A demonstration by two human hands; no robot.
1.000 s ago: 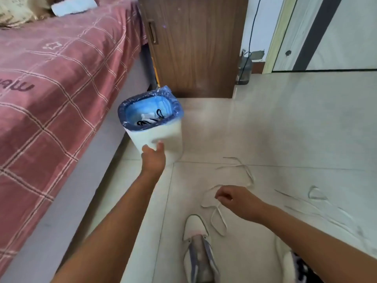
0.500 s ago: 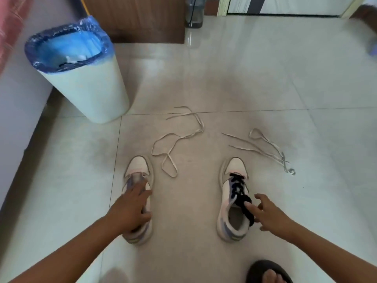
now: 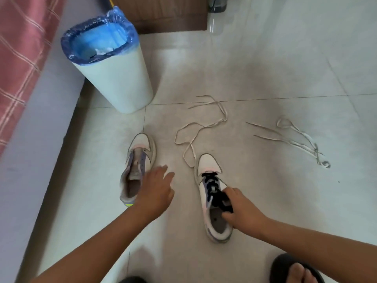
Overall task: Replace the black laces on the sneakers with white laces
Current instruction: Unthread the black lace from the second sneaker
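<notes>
Two white sneakers lie on the tiled floor. The left sneaker (image 3: 137,166) has no lace in it. The right sneaker (image 3: 212,193) still carries a black lace (image 3: 212,181). My right hand (image 3: 242,209) grips the right sneaker at its collar, thumb inside the opening and fingers on the bunched black lace. My left hand (image 3: 156,193) hovers with straight fingers between the two shoes, just off the left sneaker's side. One white lace (image 3: 201,127) lies loose ahead of the shoes, and a second white lace (image 3: 295,139) lies further right.
A white bin (image 3: 120,80) with a blue liner stands at the left, with paper and something dark inside. A bed with a pink checked cover (image 3: 22,48) runs along the left edge. A wooden cabinet (image 3: 163,13) stands behind. My sandalled foot (image 3: 295,268) shows at the bottom right.
My left hand has come off the left sneaker and moved right. My right hand has closed on the right sneaker's collar and black lace. Earlier my left hand was on the bin.
</notes>
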